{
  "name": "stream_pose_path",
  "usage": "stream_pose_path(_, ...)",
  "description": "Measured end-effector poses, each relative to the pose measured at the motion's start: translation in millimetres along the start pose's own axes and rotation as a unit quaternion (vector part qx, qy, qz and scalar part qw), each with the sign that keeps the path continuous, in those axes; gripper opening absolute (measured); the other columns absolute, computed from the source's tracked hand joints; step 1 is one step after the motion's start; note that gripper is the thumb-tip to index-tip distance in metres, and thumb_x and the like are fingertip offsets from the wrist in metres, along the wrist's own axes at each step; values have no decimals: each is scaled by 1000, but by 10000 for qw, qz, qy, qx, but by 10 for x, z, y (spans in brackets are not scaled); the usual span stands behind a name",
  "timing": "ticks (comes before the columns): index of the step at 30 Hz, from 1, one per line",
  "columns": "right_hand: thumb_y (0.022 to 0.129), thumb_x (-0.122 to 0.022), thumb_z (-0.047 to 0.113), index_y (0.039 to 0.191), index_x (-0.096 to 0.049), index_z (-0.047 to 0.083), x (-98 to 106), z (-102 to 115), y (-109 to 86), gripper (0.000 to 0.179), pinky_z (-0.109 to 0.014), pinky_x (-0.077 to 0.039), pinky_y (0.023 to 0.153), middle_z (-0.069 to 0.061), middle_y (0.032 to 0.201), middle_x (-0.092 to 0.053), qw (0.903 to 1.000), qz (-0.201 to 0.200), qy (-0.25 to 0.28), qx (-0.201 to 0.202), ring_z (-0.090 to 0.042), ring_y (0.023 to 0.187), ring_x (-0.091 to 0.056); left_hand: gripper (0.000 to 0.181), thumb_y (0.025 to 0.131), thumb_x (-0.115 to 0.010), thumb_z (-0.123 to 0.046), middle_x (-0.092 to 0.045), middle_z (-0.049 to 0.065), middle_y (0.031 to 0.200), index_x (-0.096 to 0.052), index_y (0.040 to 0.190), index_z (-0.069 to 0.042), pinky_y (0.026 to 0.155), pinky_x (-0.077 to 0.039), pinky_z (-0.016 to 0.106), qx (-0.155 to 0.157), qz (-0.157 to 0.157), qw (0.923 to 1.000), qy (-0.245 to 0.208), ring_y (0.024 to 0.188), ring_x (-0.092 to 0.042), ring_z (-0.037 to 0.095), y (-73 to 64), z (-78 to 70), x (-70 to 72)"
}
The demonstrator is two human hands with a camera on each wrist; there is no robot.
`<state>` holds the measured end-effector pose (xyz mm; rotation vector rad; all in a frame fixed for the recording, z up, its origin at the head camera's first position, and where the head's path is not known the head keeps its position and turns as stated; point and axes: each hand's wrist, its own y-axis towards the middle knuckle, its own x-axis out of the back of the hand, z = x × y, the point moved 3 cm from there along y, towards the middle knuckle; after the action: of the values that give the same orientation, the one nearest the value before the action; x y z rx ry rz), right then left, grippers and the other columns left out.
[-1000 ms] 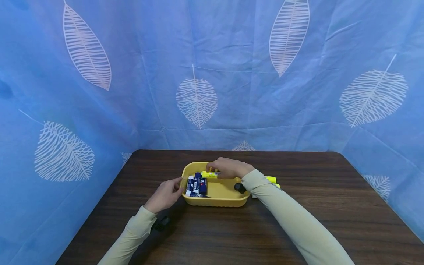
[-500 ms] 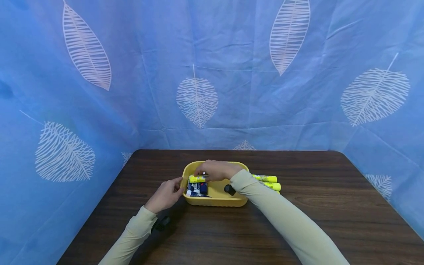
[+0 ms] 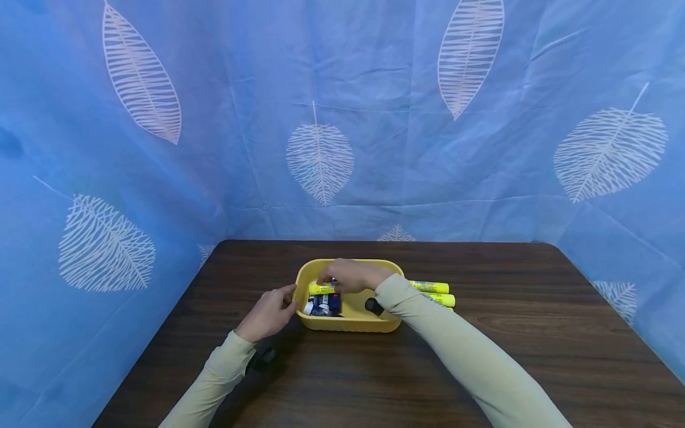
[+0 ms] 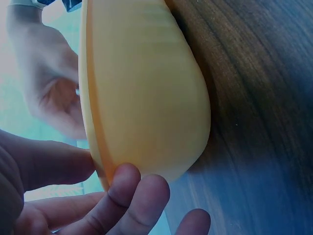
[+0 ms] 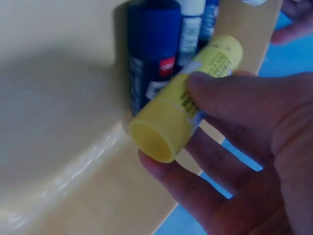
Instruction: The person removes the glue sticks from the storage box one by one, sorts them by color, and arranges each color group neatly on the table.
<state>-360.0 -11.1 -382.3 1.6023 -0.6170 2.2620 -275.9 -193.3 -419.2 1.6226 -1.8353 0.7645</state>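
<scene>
The right hand's fingers (image 5: 195,198) are curled to the width of a yellow tube (image 5: 168,115) and hold it, thumb on one side, the others beneath and behind. The tube is a smooth, bright cylinder with dark print and pale bluish-white patches on its label; its near end shows a round rim about a recessed face. In the right wrist view it slants from seven o'clock to one, across some dark-blue tubes (image 5: 154,29); contact cannot be told.

From the head view, the tube is inside the yellow tray (image 3: 364,326), toward ten o'clock, with the dark-blue tubes between eight and nine. The left hand (image 3: 269,313) pinches the rim near nine o'clock, one fingertip apart from the wall.

At three o'clock, outside the tray, more yellow tubes (image 3: 430,286) lie on the brown tabletop (image 3: 374,380). A blue leaf-patterned curtain (image 3: 385,160) hangs beyond, at twelve.
</scene>
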Motion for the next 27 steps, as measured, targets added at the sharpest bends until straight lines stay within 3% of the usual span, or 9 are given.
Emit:
stream_pose_path(14,100,-57,-5,139,-61,9,-6,-348,-620,42,-42,-54,98,-10,135,-65,9988,-316,82,-377,-28,124,-62,52,100,-64,-9,-67,12,101,-48,147,6,65,-55,28,-109,-87,9999,-7,78,-60,22,-22,38,-17)
stream_pose_path(27,102,-59,4,141,-61,10,196,-351,-1019,39,-44,-54,100,-8,139,-64,9945,-943,36,-443,-26,127,-62,50,101,-62,-8,-68,14,101,-48,147,8,64,-53,28,-212,-101,9997,-27,80,-62,26,-14,2,-10)
